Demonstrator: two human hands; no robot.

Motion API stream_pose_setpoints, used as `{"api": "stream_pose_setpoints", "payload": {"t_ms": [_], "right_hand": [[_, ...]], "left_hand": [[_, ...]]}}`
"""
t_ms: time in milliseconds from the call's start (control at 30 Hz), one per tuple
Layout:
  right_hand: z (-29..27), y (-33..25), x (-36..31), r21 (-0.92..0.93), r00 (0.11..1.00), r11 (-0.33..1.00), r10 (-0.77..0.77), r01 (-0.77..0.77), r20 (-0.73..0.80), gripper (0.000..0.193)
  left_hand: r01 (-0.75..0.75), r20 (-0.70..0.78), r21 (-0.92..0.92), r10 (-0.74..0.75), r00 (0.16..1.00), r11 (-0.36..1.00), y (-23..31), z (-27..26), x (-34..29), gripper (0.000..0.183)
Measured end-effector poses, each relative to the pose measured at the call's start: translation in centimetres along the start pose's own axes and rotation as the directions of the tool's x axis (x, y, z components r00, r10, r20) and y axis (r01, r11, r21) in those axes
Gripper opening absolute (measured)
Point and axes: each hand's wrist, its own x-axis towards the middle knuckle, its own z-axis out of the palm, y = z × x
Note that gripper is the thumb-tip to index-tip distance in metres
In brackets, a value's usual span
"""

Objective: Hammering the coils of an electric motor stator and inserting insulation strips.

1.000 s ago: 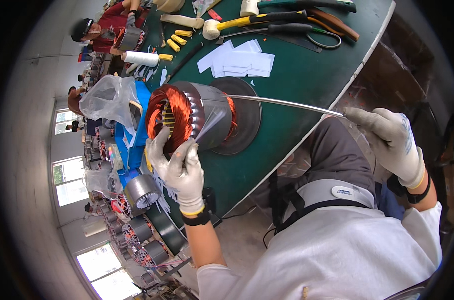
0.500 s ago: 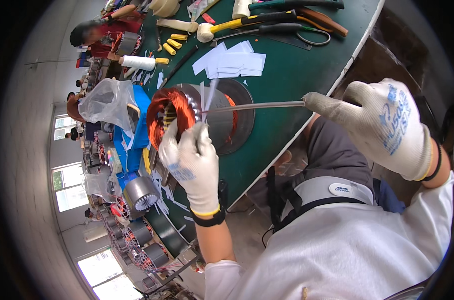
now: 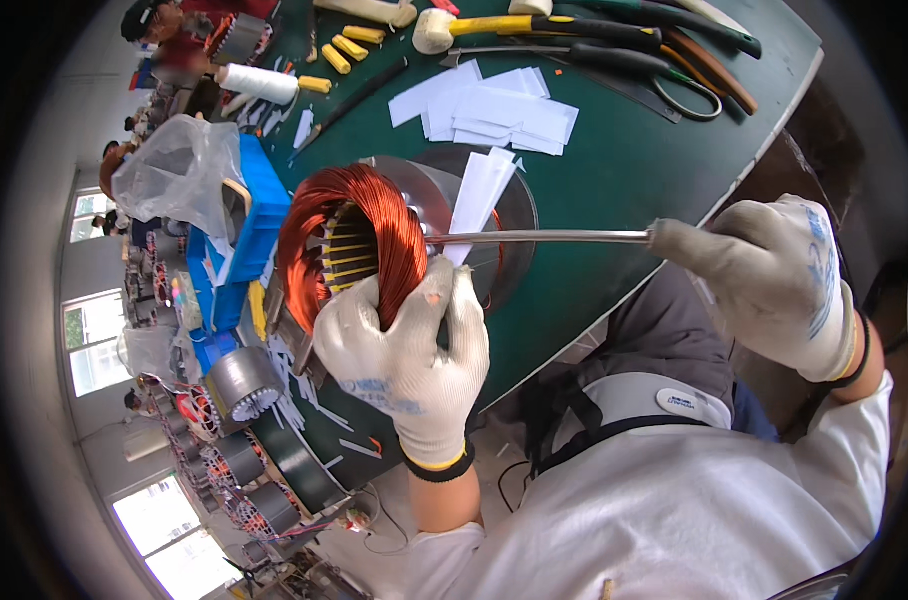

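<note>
A motor stator (image 3: 399,180) with a thick ring of copper winding (image 3: 399,250) lies on its side, the coil end toward the left. My gloved left hand (image 3: 404,350) is against the lower part of the winding. Its fingertips pinch the lower end of a folded white paper strip (image 3: 482,195), which stands up beside the coil. My gloved right hand (image 3: 774,285) grips one end of a slim metal rod (image 3: 554,237). The rod runs level to the left, passing the paper, and its far tip meets the stator next to the winding.
On the green table (image 3: 634,180) lie white paper sheets (image 3: 504,110), a mallet (image 3: 436,32), scissors (image 3: 689,95) and yellow rolls (image 3: 336,58). A blue bin (image 3: 259,215) with a plastic bag stands left, near another stator (image 3: 244,382). Another person (image 3: 174,60) sits at the far left.
The view has shifted closer to the stator. The paper strip now shows wider and leans right above my left fingers. My right hand, still on the rod, sits a little lower and farther right.
</note>
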Motion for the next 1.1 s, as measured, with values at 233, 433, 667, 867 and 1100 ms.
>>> {"api": "stream_pose_setpoints", "payload": {"t_ms": [233, 433, 667, 867, 1100], "right_hand": [[6.8, 4.4, -1.5, 0.641, 0.979, 0.760, 0.195, -0.110, -0.063, 0.019], [8.3, 2.3, -2.7, 0.813, 0.949, 0.552, 0.316, -0.184, 0.000, 0.024], [3.8, -0.1, -2.8, 0.335, 0.980, 0.931, 0.180, -0.142, -0.085, 0.037], [0.1, -2.7, -5.3, 0.194, 0.973, 0.972, 0.166, -0.134, -0.160, 0.045], [-1.6, -1.5, -10.1, 0.252, 0.885, 0.939, 0.314, -0.235, -0.344, 0.049]], "left_hand": [[-0.090, 0.066, -0.040, 0.093, 0.994, 0.995, 1.0, 0.6, 1.2, 0.016], [-0.078, 0.031, -0.070, 0.081, 0.996, 0.995, 1.2, -0.5, 1.4, 0.021], [-0.064, 0.009, -0.096, 0.065, 0.998, 0.993, -1.1, -0.1, 0.1, 0.014], [-0.141, 0.071, -0.262, 0.164, 0.984, 0.955, -4.3, -0.5, -0.4, 0.020], [-0.182, -0.073, -0.202, 0.170, 0.983, 0.962, -3.1, 0.4, -0.9, 0.014]]}}
